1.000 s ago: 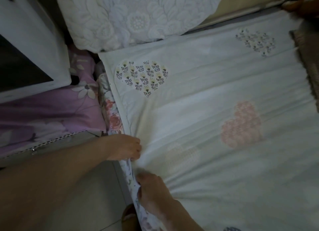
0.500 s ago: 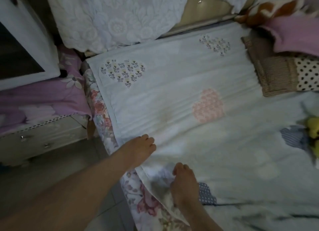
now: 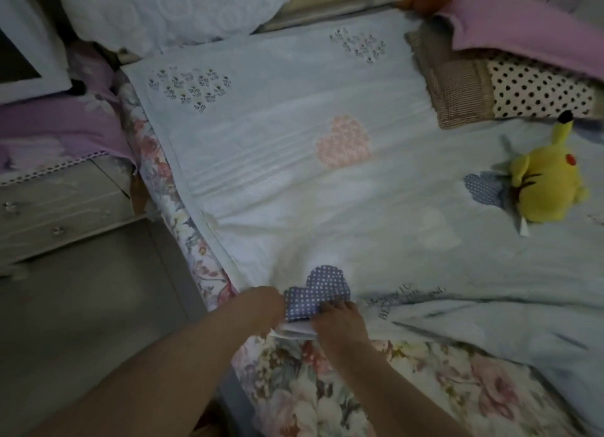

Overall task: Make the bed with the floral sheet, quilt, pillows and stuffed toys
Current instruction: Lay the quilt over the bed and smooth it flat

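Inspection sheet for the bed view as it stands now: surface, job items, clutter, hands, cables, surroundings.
Surface: floral sheet covers the bed, showing along the near edge and the left side.
Job's things: pale quilt with heart patches spread over the sheet, wrinkled near the hands; white lace pillow at the head of the bed; yellow stuffed toy lying on the quilt, at right.
Clutter: ribbed brown cushion, polka-dot cushion and purple blanket piled at upper right.
Grippers: left hand and right hand both grip the quilt's near edge.
Cables: nothing seen.
Surroundings: drawer unit left of the bed, purple cloth on top; grey floor.
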### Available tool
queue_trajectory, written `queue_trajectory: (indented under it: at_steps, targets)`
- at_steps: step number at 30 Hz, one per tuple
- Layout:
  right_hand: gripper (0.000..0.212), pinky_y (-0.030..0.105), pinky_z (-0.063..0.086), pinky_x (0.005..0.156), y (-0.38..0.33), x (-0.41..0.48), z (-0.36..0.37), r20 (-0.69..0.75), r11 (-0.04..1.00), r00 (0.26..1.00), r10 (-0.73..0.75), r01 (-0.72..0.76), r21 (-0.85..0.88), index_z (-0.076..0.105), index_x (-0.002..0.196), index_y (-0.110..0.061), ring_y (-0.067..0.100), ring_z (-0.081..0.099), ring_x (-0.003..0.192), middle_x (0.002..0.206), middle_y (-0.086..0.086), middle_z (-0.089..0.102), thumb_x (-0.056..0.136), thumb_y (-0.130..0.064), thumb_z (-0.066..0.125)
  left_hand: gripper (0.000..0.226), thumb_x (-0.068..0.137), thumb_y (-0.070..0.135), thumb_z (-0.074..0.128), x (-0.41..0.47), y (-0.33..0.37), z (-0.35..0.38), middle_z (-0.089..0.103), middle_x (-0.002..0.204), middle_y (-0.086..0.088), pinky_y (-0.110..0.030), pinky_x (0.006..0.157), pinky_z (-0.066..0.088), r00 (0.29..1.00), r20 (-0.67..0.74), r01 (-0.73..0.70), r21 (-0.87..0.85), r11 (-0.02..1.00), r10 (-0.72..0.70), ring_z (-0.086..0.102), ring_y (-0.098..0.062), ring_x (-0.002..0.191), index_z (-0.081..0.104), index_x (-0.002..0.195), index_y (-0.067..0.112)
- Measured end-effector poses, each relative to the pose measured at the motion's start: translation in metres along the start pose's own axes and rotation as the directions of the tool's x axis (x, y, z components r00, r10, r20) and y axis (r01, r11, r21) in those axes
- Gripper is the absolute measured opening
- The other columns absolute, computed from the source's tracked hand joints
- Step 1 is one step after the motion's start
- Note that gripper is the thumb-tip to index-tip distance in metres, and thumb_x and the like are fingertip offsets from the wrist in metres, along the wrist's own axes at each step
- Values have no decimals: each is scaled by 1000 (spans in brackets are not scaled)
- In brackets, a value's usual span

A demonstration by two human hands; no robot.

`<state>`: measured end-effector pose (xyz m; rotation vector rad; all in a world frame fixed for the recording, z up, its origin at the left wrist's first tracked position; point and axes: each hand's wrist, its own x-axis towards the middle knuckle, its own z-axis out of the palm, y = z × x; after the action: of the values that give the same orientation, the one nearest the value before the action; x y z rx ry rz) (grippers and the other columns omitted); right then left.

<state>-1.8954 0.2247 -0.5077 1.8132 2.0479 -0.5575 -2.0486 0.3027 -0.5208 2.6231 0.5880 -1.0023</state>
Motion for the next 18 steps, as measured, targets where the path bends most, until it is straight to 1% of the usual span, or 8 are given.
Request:
queue_trajectory:
  at_steps: [1,2,5,7,10,13,15,18]
  targets:
    - [41,27,52,56,-1,-7,9,-70,999,997,-16,19,46,71,58,-24,18,64,57,61,-5,64,24,-30,93,26,81,17,75,-4,5,2,68,111,-9,-25,85,47,998,65,25,-41,999,-23,65,-20,100,72,105,5]
    - [41,25,50,53,-1,-13,18,-94,996,994,-48,54,68,70,62,-24,18,63,58,64,-5,63,28,-30,93,30,87,14,69,-5,6,4,65,119,-12,-28,86,47,988,150,47,-42,998,-40,63,-25,107,68,115,2]
    - [28,31,49,64,-9,-41,36,-66,972,985,-162,171,162,67,92,-15,27,63,84,96,5,63,68,-15,80,34,89,13,67,-12,16,8,65,106,-15,-31,89,47,957,279,119,-134,984,-78,62,-27,103,63,121,1]
    - [37,27,49,60,-8,-57,39,-141,959,978,-156,184,215,65,85,-20,24,64,79,93,0,61,55,-10,84,37,90,11,66,-10,23,10,64,110,-15,-32,94,47,952,272,180,-133,975,-139,61,-26,105,59,125,1]
    - [37,25,44,53,15,-77,38,-293,952,956,10,81,295,61,76,-20,20,58,72,84,-1,58,48,-10,82,37,91,12,62,-10,32,4,58,128,-14,-32,96,47,950,233,234,-82,969,-210,59,-26,115,57,127,5]
    - [24,27,51,64,46,-112,32,-225,937,928,297,-239,253,66,87,-18,19,62,82,89,0,64,66,-12,76,25,92,26,60,-14,50,-11,63,103,-4,-31,90,49,943,240,251,-67,966,-229,63,-21,106,64,113,15]
    - [25,26,48,86,78,-131,39,-90,890,899,429,-403,215,63,111,-18,16,57,109,114,-1,61,88,-10,55,31,89,37,59,-2,71,-32,59,94,-1,-32,84,51,973,105,217,-108,970,-206,62,-22,98,61,111,16]
    - [41,28,41,100,116,-141,51,-11,847,865,501,-488,212,45,136,-18,19,46,125,137,2,48,96,-12,46,38,93,36,53,21,117,-61,55,115,-10,-30,76,39,972,-231,-71,-89,993,49,57,-28,100,52,122,11]
